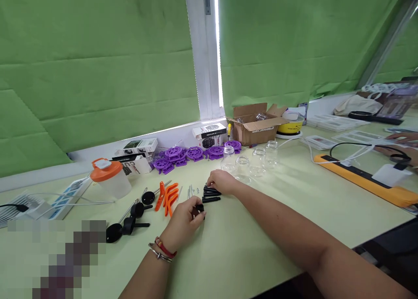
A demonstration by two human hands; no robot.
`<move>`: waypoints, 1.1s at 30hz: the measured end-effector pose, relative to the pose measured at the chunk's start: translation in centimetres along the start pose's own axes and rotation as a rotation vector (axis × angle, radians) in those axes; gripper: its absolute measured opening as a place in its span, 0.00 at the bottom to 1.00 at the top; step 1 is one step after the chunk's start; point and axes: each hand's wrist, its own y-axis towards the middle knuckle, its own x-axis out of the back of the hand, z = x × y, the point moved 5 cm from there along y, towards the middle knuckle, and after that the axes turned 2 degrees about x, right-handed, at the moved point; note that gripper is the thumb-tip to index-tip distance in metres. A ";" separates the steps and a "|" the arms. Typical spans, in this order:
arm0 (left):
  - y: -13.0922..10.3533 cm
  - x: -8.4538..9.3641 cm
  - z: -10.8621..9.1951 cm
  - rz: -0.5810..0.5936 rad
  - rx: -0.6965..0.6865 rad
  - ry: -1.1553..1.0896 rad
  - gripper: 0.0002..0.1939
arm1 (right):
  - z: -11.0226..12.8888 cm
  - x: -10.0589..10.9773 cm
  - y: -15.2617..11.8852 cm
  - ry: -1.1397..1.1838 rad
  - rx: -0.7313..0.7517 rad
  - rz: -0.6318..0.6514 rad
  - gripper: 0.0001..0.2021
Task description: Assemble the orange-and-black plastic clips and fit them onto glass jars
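My left hand (186, 218), with a red band and a metal bangle on its wrist, has its fingers closed round a small black plastic part (200, 207). Most of that part is hidden by the fingers. My right hand (222, 182) reaches across to a small group of black tubes (211, 199), its bent fingertips closed on one at the far end. Thin metal rods (190, 191) and tiny metal bits lie just beyond my left hand. Left of it are several orange angled handles (170, 196) and several black round-ended parts (129, 225) with metal rods.
Purple plastic wheel-like frames (195, 153) line the back by printed boxes (209, 136). Clear glass jars (259, 162) stand beyond my right hand, before an open carton (254, 131). An orange-lidded jug (111, 179) stands left; an orange power strip (365, 179) and another person's hands (400, 149) are right.
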 end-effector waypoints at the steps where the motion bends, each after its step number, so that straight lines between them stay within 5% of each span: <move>1: 0.0 -0.1 0.0 0.007 0.002 0.004 0.05 | -0.1 -0.1 0.1 -0.010 -0.005 0.004 0.09; 23: 0.2 -0.4 0.3 0.029 0.010 0.016 0.06 | 0.3 -0.1 -0.6 -0.029 0.020 -0.004 0.09; 29: 0.3 -0.4 0.2 0.028 0.027 0.000 0.08 | 2.2 3.3 -2.4 0.202 0.030 -0.134 0.07; 33: 0.4 -0.5 0.4 0.023 0.034 -0.041 0.09 | 5.6 4.8 -4.2 0.453 0.200 -0.058 0.07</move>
